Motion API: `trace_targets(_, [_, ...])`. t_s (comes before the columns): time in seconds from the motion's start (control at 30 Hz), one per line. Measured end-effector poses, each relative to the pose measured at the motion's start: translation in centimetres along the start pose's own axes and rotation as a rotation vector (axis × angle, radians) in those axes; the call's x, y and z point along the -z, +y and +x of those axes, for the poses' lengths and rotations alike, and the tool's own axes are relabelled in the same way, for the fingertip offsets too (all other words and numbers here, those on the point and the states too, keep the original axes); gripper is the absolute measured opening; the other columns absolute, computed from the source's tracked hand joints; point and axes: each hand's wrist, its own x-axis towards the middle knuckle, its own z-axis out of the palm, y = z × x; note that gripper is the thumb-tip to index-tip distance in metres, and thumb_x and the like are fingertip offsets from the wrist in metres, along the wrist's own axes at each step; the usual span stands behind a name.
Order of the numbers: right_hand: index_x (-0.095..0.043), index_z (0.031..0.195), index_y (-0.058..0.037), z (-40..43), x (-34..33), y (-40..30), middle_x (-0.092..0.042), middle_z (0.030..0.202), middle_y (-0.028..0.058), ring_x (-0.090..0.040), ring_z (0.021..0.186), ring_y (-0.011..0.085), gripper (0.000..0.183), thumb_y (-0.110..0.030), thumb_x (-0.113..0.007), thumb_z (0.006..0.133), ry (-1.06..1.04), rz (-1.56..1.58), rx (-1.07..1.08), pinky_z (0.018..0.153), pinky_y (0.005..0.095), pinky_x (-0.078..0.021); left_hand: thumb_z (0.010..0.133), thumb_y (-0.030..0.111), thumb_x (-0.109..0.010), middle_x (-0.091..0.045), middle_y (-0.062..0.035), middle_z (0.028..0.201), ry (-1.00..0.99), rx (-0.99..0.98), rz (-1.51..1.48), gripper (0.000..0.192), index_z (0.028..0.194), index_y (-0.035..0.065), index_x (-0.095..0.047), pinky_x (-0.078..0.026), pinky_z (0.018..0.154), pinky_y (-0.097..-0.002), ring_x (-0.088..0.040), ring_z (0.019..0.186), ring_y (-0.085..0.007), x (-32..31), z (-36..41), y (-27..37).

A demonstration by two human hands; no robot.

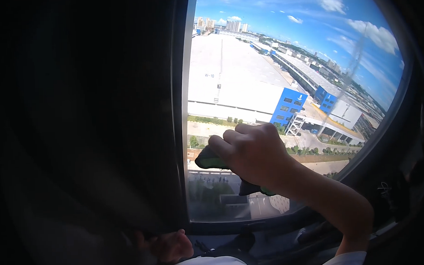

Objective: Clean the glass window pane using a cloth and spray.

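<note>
My right hand [254, 152] is bunched around a dark cloth with green edging [211, 158]. It is in front of the lower middle of a tall window pane [239, 210]; whether the cloth presses on the glass is hard to tell. Part of the cloth hangs out below my palm. Low in the picture, my left hand [172, 246] is in shadow near the window's lower left corner. Its fingers are too dark to show whether it holds anything. Whitish streaks mark the glass along its bottom and right side.
A dark window frame [182, 133] surrounds the pane, with a sill [233, 228] beneath. Deep shadow fills the left side. Some dim, unclear items lie below the sill and at the right. Outside, far below, are warehouse roofs [237, 61], roads and trees.
</note>
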Motion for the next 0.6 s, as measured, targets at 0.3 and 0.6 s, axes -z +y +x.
trace_targets(0.3, [-0.053, 0.061, -0.0126, 4.7, 2.7, 1.5, -0.048, 0.047, -0.0014, -0.051, 0.043, 0.0113, 0.017, -0.016, -0.068, 0.068, 0.147, -0.073, -0.133, 0.035, 0.0263, -0.0288, 0.083, 0.017, -0.054, -0.06, -0.0046, 0.077, 0.267, -0.204, 0.136, 0.007, 0.079, 0.0147, -0.059, -0.031, 0.096, -0.0671, -0.059, 0.072, -0.0195, -2.1, -1.2, -0.8])
trace_targets(0.6, [-0.053, 0.063, -0.0098, -1.1, -4.2, -4.1, -0.054, 0.051, 0.0009, -0.06, 0.052, 0.013, 0.014, -0.008, -0.065, 0.069, -0.13, 0.091, 0.045, 0.038, 0.0245, -0.0426, 0.081, 0.02, -0.051, -0.054, -0.0049, 0.055, 0.14, 0.048, 0.01, 0.014, 0.08, 0.0104, -0.06, -0.023, 0.105, -0.0658, -0.062, 0.072, -0.0189, 0.1, 0.0, 0.1])
